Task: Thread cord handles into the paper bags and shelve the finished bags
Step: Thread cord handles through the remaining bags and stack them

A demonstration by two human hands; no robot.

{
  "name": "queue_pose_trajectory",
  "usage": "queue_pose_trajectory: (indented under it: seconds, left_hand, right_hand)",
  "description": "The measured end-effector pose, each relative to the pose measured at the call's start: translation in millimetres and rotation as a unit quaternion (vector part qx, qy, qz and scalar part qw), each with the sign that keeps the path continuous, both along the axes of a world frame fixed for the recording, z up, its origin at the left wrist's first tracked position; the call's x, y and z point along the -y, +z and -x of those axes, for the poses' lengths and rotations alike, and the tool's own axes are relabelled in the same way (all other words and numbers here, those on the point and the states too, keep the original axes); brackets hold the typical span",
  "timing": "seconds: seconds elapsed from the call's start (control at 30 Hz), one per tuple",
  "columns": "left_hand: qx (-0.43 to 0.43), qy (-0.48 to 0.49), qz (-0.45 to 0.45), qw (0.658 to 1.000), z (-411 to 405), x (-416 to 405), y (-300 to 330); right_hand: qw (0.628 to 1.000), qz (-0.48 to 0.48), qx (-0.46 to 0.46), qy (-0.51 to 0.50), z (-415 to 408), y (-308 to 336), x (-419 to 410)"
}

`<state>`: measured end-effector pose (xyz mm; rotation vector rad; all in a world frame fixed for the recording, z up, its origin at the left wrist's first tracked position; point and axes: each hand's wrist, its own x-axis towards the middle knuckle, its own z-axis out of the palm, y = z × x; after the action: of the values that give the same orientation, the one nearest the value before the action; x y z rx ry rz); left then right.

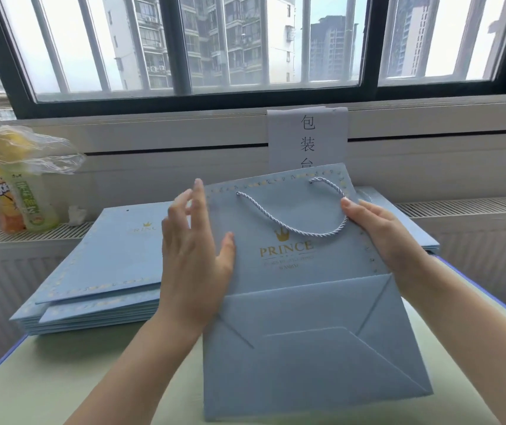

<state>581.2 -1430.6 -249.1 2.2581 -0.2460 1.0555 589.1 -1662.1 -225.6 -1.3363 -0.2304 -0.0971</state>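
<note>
One handle in on this face, bag between my hands.

My left hand has its fingers straight and spread, thumb touching the paper bag; my right hand lies flat against its right edge, fingers relaxed, gripping nothing. The cord handle loops from both holes on the face toward me; the far face is hidden. The stack of flat bags on the surface looks unthreaded, so I judge most work remains. Room is open toward me; no shelf is in view.
</note>
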Motion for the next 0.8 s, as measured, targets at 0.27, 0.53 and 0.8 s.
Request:
queue_pose_trajectory:
  seconds: [0.27,0.53,0.8]
  left_hand:
    - [0.040,-0.077,-0.197,0.977,5,16,-15]
    - [0.072,-0.101,-0.170,0.978,10,19,-10]
    - [0.114,-0.121,-0.211,0.963,13,21,-9]
  right_hand:
    - [0.999,-0.017,0.011,-0.033,8,9,-3]
    - [0.997,-0.021,0.028,-0.070,10,9,-9]
    - [0.995,-0.033,0.056,-0.071,12,2,-24]
